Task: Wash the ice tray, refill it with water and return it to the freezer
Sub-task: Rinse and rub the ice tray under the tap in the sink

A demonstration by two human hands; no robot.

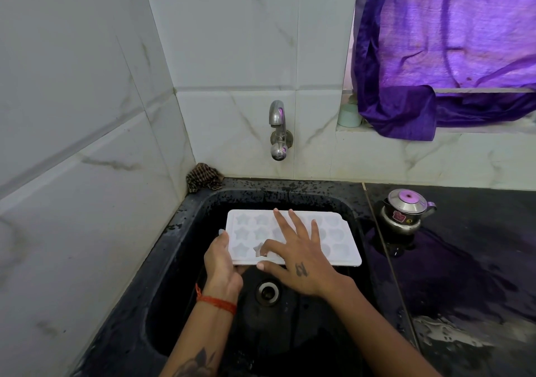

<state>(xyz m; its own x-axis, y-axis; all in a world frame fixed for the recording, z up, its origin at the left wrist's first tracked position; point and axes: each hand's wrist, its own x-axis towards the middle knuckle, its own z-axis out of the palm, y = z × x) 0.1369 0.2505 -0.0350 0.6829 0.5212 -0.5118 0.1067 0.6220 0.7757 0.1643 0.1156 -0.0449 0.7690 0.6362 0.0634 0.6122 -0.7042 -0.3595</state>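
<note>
A white ice tray [336, 231] with star and heart shaped cells is held level over the black sink [185, 246], below the steel tap [278, 130]. My left hand [222, 263] grips the tray's left end, thumb on top, fingers underneath. Spread flat on the tray's top lies my right hand [301, 257], its index finger pressed into a star cell near the front edge. No water runs from the tap.
A small steel kettle [404, 211] stands on the wet black counter [464, 275] to the right. A crumpled checked cloth [204, 178] sits in the sink's back left corner. The drain [267, 291] lies under the tray. Purple curtain [435, 57] hangs over the window ledge.
</note>
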